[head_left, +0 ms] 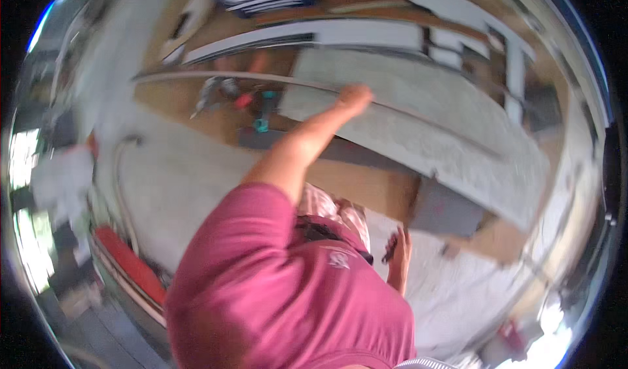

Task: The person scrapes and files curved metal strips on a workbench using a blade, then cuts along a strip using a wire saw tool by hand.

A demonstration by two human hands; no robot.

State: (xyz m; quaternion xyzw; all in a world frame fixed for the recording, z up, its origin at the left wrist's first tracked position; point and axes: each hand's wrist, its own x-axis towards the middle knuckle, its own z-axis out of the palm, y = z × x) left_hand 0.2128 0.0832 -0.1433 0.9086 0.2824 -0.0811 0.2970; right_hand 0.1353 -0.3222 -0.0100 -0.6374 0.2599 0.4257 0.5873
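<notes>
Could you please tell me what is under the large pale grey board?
Dark grey panels and the brown surface show along its near edge; whatever the board covers further in cannot be seen.

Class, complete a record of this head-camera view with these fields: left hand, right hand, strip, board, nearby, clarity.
Left hand: closed around a long thin strip; the hand is over the board
Right hand: low at right, a small dark object at its palm
Strip: crosses above the grey board, extending past its left edge; contact unclear
Board: large, flat, over a brown surface
Nearby: teal tool, left of board
Clarity: motion-blurred
</notes>
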